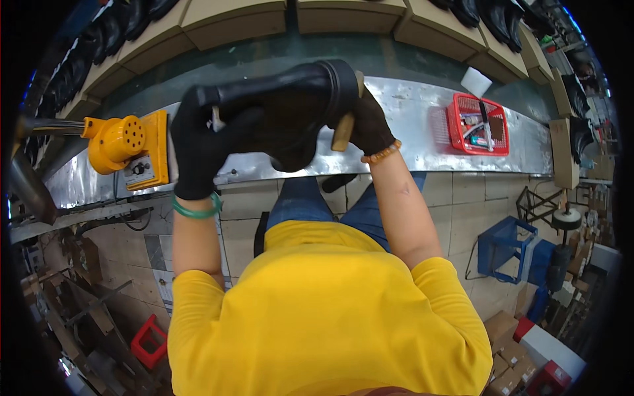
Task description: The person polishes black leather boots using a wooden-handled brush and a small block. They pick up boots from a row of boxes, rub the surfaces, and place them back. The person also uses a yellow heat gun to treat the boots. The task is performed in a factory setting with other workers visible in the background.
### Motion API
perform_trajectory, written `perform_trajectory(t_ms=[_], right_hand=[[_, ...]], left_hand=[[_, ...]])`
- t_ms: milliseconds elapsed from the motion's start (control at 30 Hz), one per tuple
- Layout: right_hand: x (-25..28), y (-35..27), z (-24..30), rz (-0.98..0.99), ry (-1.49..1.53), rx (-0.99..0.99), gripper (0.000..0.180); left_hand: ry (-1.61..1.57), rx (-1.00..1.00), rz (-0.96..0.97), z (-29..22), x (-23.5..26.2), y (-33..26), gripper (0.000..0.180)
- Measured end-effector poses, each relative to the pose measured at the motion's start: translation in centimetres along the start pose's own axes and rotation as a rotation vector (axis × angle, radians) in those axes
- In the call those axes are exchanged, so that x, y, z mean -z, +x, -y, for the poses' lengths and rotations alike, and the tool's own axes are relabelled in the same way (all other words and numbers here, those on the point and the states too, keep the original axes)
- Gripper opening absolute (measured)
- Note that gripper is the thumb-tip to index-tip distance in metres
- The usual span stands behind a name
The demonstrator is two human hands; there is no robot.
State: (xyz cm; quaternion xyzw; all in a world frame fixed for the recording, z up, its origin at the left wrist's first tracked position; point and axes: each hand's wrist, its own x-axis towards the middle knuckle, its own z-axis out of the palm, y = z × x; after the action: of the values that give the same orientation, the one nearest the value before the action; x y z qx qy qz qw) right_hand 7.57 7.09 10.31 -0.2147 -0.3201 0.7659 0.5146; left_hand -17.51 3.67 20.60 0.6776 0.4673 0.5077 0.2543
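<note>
A black boot (pixel 277 109) is held sideways above the metal-topped bench, its ridged end toward the right. My left hand (pixel 205 135), in a black glove, closes round the boot's left end; a small whitish bit shows between its fingers. My right hand (pixel 371 125), also gloved in black, is closed at the boot's right end on a flat tan wooden piece (pixel 342 134). Part of that piece is hidden by the hand, so its kind does not show. The boot's underside is dark, and its details are hard to make out.
To the left on the bench (pixel 403 105) stands a yellow machine with a round perforated head (pixel 125 142) and a dial. A red plastic basket (pixel 456 125) of small tubes and tools sits at the right, a white block (pixel 475 82) behind it. Cardboard boxes (pixel 231 23) line the far side.
</note>
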Motion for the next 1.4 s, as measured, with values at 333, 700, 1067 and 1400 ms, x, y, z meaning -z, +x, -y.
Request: perform_trajectory(t_ms=[333,700,1067,1400], right_hand=[[-3.5,0.4,-0.6,-0.210,-0.173,-0.018,0.042],[0.8,0.7,-2.5,-0.008,-1.289,0.476,0.035],[-7.5,2.7,-1.7,-0.136,-0.482,-0.143,0.036],[-2.7,3.9,-7.2,-0.221,-0.606,-0.413,0.041]], left_hand=[[-0.022,-0.001,0.129,-0.9,1.1,-2.9,0.067],[0.156,-0.137,0.076,-4.2,-2.3,-6.6,0.053],[0.073,0.144,-0.120,-2.8,3.1,-6.3,0.042],[0.378,0.484,-0.519,-3.9,15.8,-12.9,0.038]])
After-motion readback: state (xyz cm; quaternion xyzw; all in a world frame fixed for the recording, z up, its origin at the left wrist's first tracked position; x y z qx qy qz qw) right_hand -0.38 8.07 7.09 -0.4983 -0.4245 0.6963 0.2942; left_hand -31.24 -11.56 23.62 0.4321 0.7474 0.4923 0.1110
